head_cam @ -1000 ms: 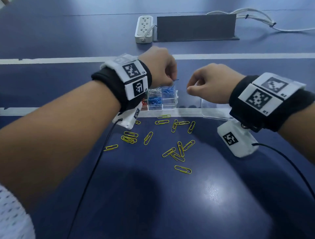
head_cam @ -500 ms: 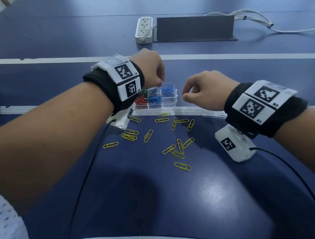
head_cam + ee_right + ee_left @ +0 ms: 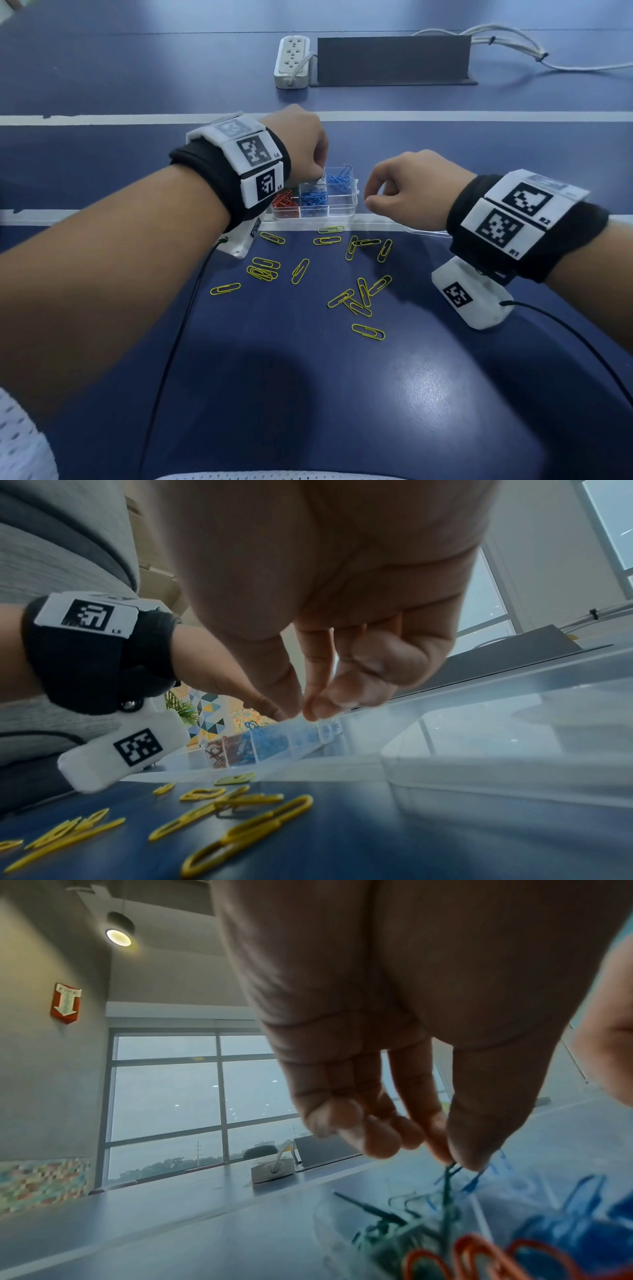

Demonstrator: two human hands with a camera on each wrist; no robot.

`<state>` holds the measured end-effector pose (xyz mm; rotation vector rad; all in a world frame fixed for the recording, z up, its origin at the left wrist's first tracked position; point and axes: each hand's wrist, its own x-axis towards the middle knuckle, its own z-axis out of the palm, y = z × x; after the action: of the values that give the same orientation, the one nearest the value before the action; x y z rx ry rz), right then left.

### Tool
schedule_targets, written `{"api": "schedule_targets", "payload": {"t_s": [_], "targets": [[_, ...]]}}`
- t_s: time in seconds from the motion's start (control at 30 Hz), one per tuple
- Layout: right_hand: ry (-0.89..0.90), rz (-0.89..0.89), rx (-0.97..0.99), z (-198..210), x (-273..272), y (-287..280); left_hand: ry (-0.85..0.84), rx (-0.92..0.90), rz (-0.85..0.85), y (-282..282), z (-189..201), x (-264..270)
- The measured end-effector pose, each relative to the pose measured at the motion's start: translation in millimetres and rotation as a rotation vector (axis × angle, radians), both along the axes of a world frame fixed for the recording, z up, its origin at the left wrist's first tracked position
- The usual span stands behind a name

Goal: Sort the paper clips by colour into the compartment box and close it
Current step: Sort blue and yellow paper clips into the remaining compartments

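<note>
The clear compartment box stands open on the blue table, with red clips and blue clips in separate cells. My left hand hovers over its back cells. In the left wrist view its thumb and forefinger pinch a green clip above a cell of green clips. My right hand hangs just right of the box with curled fingers, and no clip shows in it. Several yellow clips lie loose in front of the box.
The box's clear lid lies open flat to the right, under my right wrist. A white power strip and a dark panel with cables sit at the back. Black wrist-camera cables trail over the near table.
My left hand has moved left and down over the box, from above the blue cells to the back left cells. My right hand has sunk a little beside the box.
</note>
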<state>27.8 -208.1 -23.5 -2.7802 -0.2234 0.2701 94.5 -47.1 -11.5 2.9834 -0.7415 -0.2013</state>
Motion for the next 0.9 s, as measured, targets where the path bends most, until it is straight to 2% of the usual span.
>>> {"api": "schedule_targets", "payload": {"t_s": [0.27,0.47,0.57,0.73,0.9], "targets": [[-0.007,-0.01,-0.01,1.5,0.5,-1.1,0.007,-0.236,0.036,-13.2,11.7,1.5],[-0.004,0.0,-0.012,3.4,-6.1,-2.4,-0.001,-0.201,0.045,-11.4,8.8,-0.7],[0.005,0.073,-0.041,4.5,-9.8,1.6,0.006,-0.196,0.027,-0.1,11.9,-13.7],[0.034,0.263,-0.148,3.1,-16.6,16.9,0.155,-0.12,-0.03,29.1,9.5,-46.8],[0.077,0.312,-0.173,2.2,-21.1,25.3,0.258,-0.047,0.003,59.5,-1.1,-69.4]]}}
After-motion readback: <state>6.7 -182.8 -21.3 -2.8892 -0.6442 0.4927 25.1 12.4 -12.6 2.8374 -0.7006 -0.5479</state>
